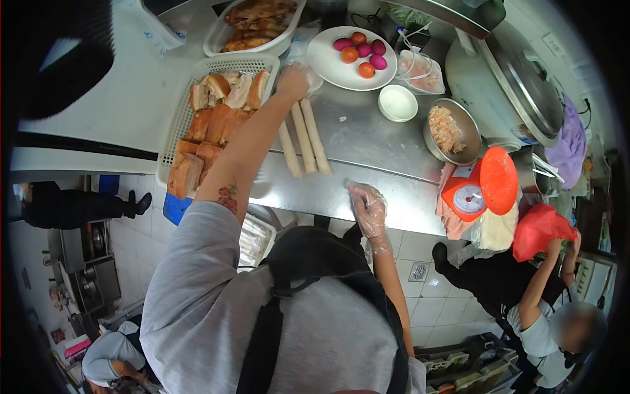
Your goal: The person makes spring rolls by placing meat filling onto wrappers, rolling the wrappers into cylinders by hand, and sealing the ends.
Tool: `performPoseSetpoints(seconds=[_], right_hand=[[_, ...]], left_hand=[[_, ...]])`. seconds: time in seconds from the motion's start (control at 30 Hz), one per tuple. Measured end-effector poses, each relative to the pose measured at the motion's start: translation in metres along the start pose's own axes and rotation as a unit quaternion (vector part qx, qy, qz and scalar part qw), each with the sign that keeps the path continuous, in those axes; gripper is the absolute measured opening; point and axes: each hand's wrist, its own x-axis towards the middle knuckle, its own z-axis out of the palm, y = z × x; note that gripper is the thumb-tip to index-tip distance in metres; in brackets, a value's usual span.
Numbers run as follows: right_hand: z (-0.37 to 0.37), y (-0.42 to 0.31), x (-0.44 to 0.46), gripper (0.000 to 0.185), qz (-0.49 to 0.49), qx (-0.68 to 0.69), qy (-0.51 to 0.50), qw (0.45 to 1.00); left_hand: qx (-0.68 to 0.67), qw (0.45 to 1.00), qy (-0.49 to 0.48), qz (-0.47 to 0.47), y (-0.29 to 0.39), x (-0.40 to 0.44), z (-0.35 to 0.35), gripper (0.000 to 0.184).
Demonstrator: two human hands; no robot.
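My left hand (293, 80), bare, reaches over the steel counter to the right rim of the basket of meat. Its fingers look curled in, with clear plastic (315, 80) beside them; what they grip is hidden. Just below it lie three long pale rolls (303, 139), side by side. My right hand (369, 209) wears a clear plastic glove and hovers at the counter's front edge. Its fingers are loosely bent, with nothing visible in them. A white perforated basket (172, 134) on the left holds roasted pork slabs (220, 123) with brown skin.
Toward the back stand a tray of browned meat (262, 44) and a plate (325, 73) of red and purple eggs. A white bowl (398, 103), a metal bowl (467, 156) of shredded filling, an orange scale (462, 197) and a large pot (459, 79) stand right. A co-worker (531, 315) handles a red bag.
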Motion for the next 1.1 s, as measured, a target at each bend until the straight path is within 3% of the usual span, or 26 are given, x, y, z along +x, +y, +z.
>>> performPoseSetpoints(seconds=[0.07, 0.27, 0.37, 0.43, 0.5, 0.53, 0.6, 0.67, 0.87, 0.97, 1.07, 1.1], right_hand=[[-0.003, 0.001, -0.002, 0.017, -0.003, -0.004, 0.004, 1.0], [-0.003, 0.002, -0.005, 0.015, -0.003, -0.006, 0.01, 1.0], [-0.005, 0.003, -0.005, 0.015, 0.002, 0.0, 0.006, 1.0], [-0.005, 0.005, -0.005, 0.015, -0.015, -0.009, 0.005, 1.0], [-0.005, 0.006, -0.004, 0.015, -0.026, -0.013, 0.004, 1.0], [-0.006, 0.006, -0.004, 0.016, -0.027, -0.014, 0.002, 1.0], [-0.008, 0.007, -0.002, 0.014, -0.033, -0.017, -0.003, 0.999], [-0.008, 0.009, -0.002, 0.012, -0.04, -0.024, -0.007, 0.999], [-0.01, 0.006, -0.002, 0.018, -0.019, 0.004, -0.013, 1.0], [-0.013, 0.007, -0.004, 0.018, -0.026, -0.017, -0.022, 0.999], [-0.015, 0.007, -0.005, 0.018, -0.024, -0.014, -0.027, 0.999], [-0.014, 0.007, -0.005, 0.018, -0.024, -0.014, -0.027, 0.999]], left_hand=[[-0.031, 0.998, -0.053, -0.025, 0.007, -0.002, -0.016, 0.045], [0.076, 0.988, -0.134, 0.005, 0.004, 0.014, -0.026, 0.039], [0.207, 0.975, -0.045, 0.06, -0.017, 0.02, -0.013, 0.034], [0.051, 0.993, 0.107, 0.028, -0.054, 0.045, 0.069, 0.031], [0.108, 0.988, 0.091, 0.07, -0.054, 0.047, 0.074, 0.03], [0.241, 0.962, -0.002, 0.125, -0.034, 0.033, 0.034, 0.03], [0.381, 0.905, -0.098, 0.159, -0.012, 0.014, -0.012, 0.03], [0.411, 0.897, -0.105, 0.126, -0.003, 0.009, -0.027, 0.028], [0.398, 0.913, -0.039, 0.087, 0.006, 0.007, -0.04, 0.025], [0.319, 0.936, -0.116, 0.098, 0.002, 0.017, -0.046, 0.02], [0.345, 0.922, -0.025, 0.174, -0.015, 0.018, -0.035, 0.014], [0.336, 0.926, -0.042, 0.164, -0.011, 0.015, -0.04, 0.014]])
